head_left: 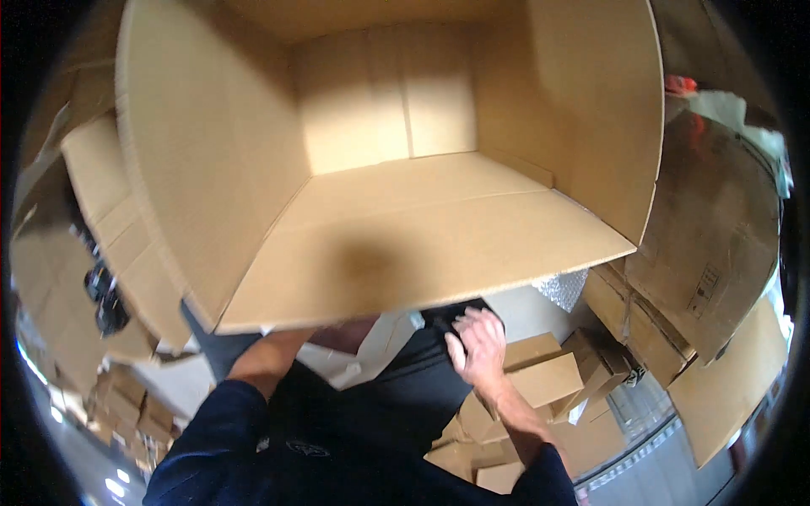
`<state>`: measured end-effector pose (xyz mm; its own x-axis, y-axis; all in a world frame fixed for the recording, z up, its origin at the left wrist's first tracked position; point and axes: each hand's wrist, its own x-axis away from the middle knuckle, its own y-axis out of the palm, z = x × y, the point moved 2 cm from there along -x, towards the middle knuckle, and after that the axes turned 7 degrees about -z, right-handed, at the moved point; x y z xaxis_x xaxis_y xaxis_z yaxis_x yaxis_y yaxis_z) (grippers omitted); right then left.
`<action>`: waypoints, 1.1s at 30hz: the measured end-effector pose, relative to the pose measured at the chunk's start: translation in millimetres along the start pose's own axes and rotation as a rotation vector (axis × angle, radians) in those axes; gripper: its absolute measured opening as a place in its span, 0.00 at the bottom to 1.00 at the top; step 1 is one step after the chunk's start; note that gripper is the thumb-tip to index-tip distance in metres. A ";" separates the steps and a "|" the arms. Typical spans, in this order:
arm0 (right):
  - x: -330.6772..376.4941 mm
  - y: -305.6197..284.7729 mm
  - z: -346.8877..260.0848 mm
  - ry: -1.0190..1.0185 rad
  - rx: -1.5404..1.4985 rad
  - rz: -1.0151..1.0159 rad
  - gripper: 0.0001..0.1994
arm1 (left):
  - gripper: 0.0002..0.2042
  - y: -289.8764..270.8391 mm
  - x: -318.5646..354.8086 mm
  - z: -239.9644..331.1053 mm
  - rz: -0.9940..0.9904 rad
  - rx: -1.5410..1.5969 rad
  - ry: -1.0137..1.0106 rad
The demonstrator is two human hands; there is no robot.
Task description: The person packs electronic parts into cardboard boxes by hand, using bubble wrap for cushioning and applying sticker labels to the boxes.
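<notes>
1. Cardboard fills most of the view: a large open box (405,177), plain brown and matte, tipped so its mouth faces the person, with creased flaps and a seam down its back wall.
2. The right hand (477,344) sits just under the box's lower edge, fingers curled loosely against a black object (439,325) there; whether it grips it cannot be told.
3. The left forearm (266,358) runs up beneath the box, and the box hides the left hand, so its fingers cannot be judged.
4. Dark blue sleeves cover both upper arms.
5. Smaller brown cartons (540,371) are piled below on the right, near a patch of silvery bubble wrap (564,288).
6. Flattened cardboard sheets (717,236) lean at the right.
</notes>
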<state>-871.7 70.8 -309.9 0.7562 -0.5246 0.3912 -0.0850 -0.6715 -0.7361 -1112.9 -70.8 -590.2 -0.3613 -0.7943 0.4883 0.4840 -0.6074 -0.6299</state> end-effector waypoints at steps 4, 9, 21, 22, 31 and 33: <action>18.6 27.3 26.3 -0.015 0.051 0.230 0.09 | 0.26 127.7 0.5 -44.8 -0.832 0.124 -0.009; 66.0 66.4 31.4 -0.050 0.224 0.525 0.10 | 0.25 139.8 29.6 -13.1 -0.952 0.366 0.048; 67.0 130.6 17.4 -0.166 -0.204 1.214 0.11 | 0.34 -263.5 97.5 235.5 1.184 -0.892 0.221; 60.4 122.5 14.7 -0.177 -0.344 1.194 0.13 | 0.27 -276.2 105.5 193.8 1.030 -0.870 -0.010; 41.3 -88.1 -50.6 -0.290 0.715 0.982 0.48 | 0.04 -286.8 140.1 173.8 0.764 -0.960 0.117; 8.4 -94.4 -27.8 -0.193 0.874 0.764 0.26 | 0.03 -272.9 154.9 156.3 0.858 -0.942 0.102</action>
<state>-875.4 115.2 -221.8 0.7940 -0.4967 -0.3504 -0.1415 0.4097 -0.9012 -1176.3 -26.7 -248.2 -0.2945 -0.9047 -0.3079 -0.1431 0.3603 -0.9218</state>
